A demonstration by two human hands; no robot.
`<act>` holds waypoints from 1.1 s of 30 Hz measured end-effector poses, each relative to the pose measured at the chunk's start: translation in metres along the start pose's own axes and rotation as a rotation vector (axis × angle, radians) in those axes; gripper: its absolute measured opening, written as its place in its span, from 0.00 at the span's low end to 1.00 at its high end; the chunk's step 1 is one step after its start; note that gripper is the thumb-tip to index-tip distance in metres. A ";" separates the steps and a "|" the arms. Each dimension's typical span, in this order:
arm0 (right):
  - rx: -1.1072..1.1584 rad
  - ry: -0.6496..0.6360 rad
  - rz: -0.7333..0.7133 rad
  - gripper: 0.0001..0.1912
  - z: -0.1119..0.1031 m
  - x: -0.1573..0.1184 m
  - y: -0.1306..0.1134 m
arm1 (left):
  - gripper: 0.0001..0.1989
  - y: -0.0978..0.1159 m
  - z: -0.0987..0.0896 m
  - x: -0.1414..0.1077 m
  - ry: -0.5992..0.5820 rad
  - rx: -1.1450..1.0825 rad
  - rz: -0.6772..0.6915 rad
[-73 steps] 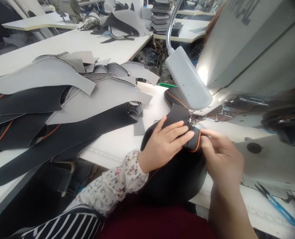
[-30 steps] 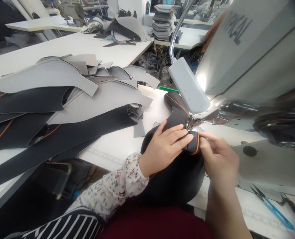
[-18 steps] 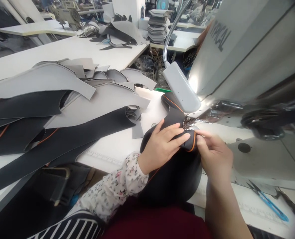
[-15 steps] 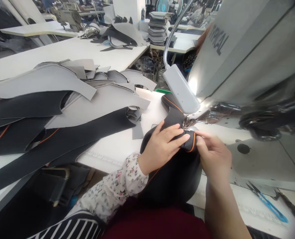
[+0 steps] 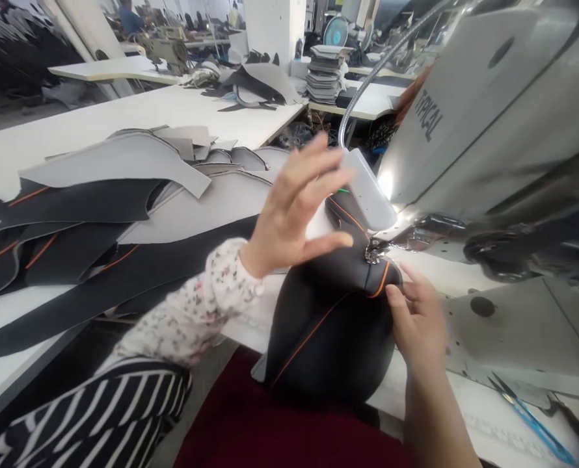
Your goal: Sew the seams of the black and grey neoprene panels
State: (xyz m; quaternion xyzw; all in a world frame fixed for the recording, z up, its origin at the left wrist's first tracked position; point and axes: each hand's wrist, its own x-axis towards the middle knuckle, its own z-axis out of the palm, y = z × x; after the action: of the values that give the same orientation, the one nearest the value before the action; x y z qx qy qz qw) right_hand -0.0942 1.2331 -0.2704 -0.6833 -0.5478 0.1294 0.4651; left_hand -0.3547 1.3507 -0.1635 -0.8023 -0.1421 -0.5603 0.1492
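Observation:
A black seat-cover-like piece [image 5: 313, 325] with orange piping drapes from the sewing machine bed over my lap. Part of it lies under the machine's presser foot [image 5: 373, 250]. My left hand [image 5: 296, 208] is raised above the work, fingers spread, slightly blurred, holding nothing; it is close to the grey lamp [image 5: 367, 188]. At the right edge of the black piece, beside the orange piping, my right hand [image 5: 419, 318] pinches the material between thumb and fingers. Its fingertips are partly hidden and blurred.
The sewing machine body [image 5: 465, 117] fills the right side. Blue-handled thread snips [image 5: 533, 416] lie at the lower right, near a dark-handled tool [image 5: 575, 419]. Grey and black cut panels [image 5: 123, 159] are piled on the left table. A stack of panels [image 5: 324, 75] stands behind.
My left hand has lifted off the black piece and opened, moving up toward the lamp. My right hand stays at the piped edge. The view has shifted a little.

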 end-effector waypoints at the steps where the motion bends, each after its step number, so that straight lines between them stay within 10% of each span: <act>1: 0.062 -0.006 0.015 0.35 0.000 -0.005 0.004 | 0.35 -0.012 -0.003 0.014 -0.050 0.050 0.087; 5: 0.179 -0.027 0.052 0.35 -0.004 -0.029 0.016 | 0.52 -0.034 -0.004 0.060 -0.385 0.279 0.218; 18: 0.216 0.001 0.058 0.33 -0.018 -0.066 0.055 | 0.64 0.019 -0.018 0.116 -0.593 0.704 0.193; 24: 0.647 -0.123 0.497 0.42 -0.012 -0.107 0.073 | 0.48 0.007 -0.036 0.071 -0.218 0.387 0.250; 26: 0.848 -0.231 0.703 0.38 -0.008 -0.130 0.071 | 0.52 0.019 -0.040 0.019 -0.075 0.154 -0.120; 28: 0.969 -0.348 0.836 0.30 -0.005 -0.149 0.062 | 0.55 0.041 -0.035 -0.046 -0.036 -0.296 -0.931; 33: 0.948 -0.551 0.928 0.21 -0.011 -0.152 0.050 | 0.30 0.102 -0.006 -0.170 -0.376 -0.981 -1.639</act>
State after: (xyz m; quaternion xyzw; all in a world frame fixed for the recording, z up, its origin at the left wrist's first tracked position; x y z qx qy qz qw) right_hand -0.1105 1.0976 -0.3542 -0.5129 -0.1831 0.7054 0.4536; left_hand -0.3763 1.2449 -0.3297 -0.5039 -0.4289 -0.3502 -0.6629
